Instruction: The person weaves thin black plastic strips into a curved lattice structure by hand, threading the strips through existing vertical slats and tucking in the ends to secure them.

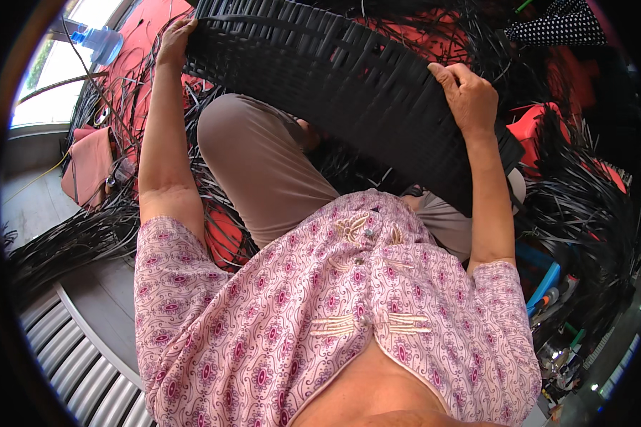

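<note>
The woven panel (335, 92) is held above the lap, in front of the person. The left hand (173, 44) grips its left end, and the right hand (470, 96) has the fingers bent over its upper right edge. If one hand loosens, I think the panel may tip toward the knee (228, 132); also the loose strips (591, 199) could catch on its edge. Its long axis goes slantwise, from upper left to lower right.
</note>
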{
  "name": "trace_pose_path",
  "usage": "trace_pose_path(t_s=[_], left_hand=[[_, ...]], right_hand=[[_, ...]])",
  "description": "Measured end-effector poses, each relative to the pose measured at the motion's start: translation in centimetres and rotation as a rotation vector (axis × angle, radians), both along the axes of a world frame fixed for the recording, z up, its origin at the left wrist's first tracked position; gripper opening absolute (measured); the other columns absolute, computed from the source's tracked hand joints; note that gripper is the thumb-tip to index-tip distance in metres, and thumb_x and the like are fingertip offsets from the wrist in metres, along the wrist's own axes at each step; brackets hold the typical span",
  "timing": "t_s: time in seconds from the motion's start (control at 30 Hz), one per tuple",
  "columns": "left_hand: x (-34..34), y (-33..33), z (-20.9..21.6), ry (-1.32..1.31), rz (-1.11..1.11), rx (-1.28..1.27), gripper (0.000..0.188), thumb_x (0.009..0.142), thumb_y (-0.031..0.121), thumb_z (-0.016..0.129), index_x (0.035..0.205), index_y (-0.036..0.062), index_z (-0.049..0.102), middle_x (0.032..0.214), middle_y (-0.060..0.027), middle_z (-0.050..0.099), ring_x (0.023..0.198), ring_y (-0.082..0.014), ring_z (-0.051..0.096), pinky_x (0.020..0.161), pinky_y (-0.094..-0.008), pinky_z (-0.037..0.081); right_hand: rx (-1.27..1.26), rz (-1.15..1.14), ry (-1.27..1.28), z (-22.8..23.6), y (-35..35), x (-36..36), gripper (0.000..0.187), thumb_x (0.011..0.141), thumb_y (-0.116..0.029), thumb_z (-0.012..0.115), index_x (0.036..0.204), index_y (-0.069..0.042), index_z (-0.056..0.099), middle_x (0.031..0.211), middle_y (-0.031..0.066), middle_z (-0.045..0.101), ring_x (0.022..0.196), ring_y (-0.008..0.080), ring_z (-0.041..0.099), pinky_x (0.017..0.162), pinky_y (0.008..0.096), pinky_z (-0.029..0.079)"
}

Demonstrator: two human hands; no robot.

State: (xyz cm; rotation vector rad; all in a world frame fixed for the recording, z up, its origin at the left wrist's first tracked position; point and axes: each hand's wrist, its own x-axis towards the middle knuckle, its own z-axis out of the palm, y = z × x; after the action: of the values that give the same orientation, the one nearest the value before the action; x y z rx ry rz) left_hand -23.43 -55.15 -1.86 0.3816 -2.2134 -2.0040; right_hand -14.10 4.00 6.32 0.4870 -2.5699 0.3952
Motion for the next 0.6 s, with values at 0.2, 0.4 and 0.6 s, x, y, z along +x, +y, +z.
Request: trace_pose_path(t_s=[0.2, 0.4, 0.6], left_hand=[[2.8, 7.6, 2.3, -0.040, 0.038, 0.150, 0.021, 0.089, 0.020, 0.071, 0.103, 0.0045, 0.070, 0.087, -0.0022, 0.066, 0.078, -0.0138, 0.060, 0.071, -0.0300, 0.048], [12.4, 18.7, 2.8, -0.182, 0.120, 0.322, 0.009, 0.092, 0.016, 0.069, 0.093, 0.0070, 0.068, 0.081, 0.0036, 0.062, 0.075, -0.0072, 0.055, 0.067, -0.0240, 0.041], [16.4, 22.1, 2.0, -0.193, 0.066, 0.353, 0.008, 0.093, 0.014, 0.069, 0.096, 0.0068, 0.069, 0.087, 0.0049, 0.064, 0.078, -0.0057, 0.055, 0.072, -0.0226, 0.041]], right_hand=[[0.112, -0.031, 0.008, 2.4, 8.3, -11.3, 0.059, 0.095, -0.061, 0.049, 0.074, -0.009, 0.068, 0.062, 0.0142, 0.063, 0.066, 0.0366, 0.065, 0.062, 0.0440, 0.051], [0.070, -0.065, -0.187, 3.5, 16.0, -11.2, 0.052, 0.098, -0.050, 0.050, 0.076, -0.008, 0.070, 0.071, 0.0134, 0.068, 0.069, 0.0328, 0.068, 0.068, 0.0404, 0.051], [0.057, -0.133, -0.186, 0.3, 21.6, -7.4, 0.048, 0.099, -0.048, 0.048, 0.075, -0.013, 0.070, 0.073, 0.0092, 0.070, 0.073, 0.0331, 0.069, 0.066, 0.0409, 0.052]])
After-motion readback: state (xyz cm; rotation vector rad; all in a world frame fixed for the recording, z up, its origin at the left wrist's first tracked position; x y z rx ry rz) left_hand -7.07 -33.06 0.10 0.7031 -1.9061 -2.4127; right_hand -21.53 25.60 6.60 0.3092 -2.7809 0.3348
